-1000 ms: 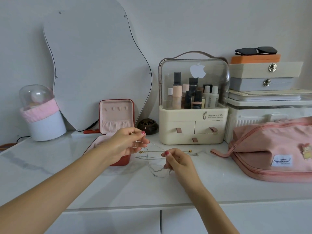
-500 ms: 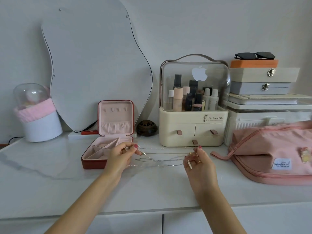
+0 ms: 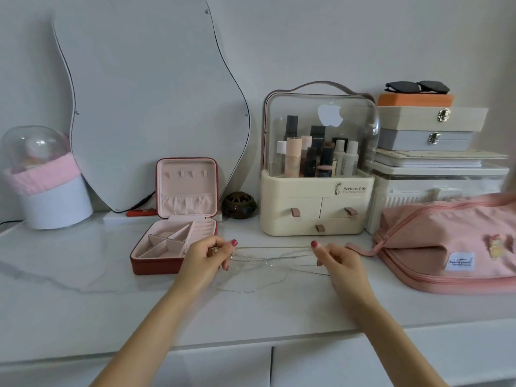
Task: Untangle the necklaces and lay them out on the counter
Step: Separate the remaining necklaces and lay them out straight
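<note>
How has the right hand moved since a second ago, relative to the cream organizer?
Yes. The right hand moved rightward, from under the cream organizer's left edge to under its middle drawer.

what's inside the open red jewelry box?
The jewelry box shows pink-lined divided compartments with nothing visible in them; its lid carries a gathered pocket and small tabs. The left hand covers the tray's front right corner.

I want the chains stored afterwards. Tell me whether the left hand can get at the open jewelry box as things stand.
Probably yes. The left hand sits right beside the jewelry box, whose lid stands open with nothing between them. But it grips the necklaces, so it must let go first.
</note>
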